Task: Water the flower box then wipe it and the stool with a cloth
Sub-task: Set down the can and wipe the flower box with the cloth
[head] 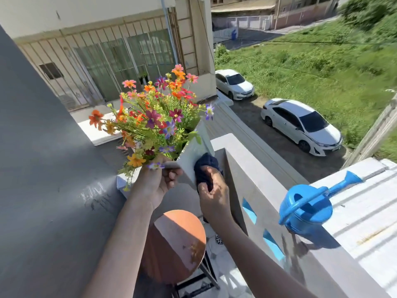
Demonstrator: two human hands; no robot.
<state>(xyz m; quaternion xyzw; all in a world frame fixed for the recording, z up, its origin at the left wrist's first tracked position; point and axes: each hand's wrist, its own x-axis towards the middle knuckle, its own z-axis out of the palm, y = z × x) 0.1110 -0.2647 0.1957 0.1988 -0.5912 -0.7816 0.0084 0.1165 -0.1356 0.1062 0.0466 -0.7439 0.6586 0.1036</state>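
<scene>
A white flower box (194, 149) full of orange, red and purple flowers (154, 112) is lifted and tilted above the stool. My left hand (158, 181) grips its near corner by the rim. My right hand (211, 193) presses a dark blue cloth (206, 164) against the box's side wall. Below my arms stands a round orange-topped stool (178, 244) with dark metal legs, partly in shadow.
A blue watering can (307, 209) sits on the white balcony wall (268, 190) to the right, spout pointing away. A grey wall (43, 168) runs along the left. Far below are two white cars (300, 125), grass and a neighbouring building.
</scene>
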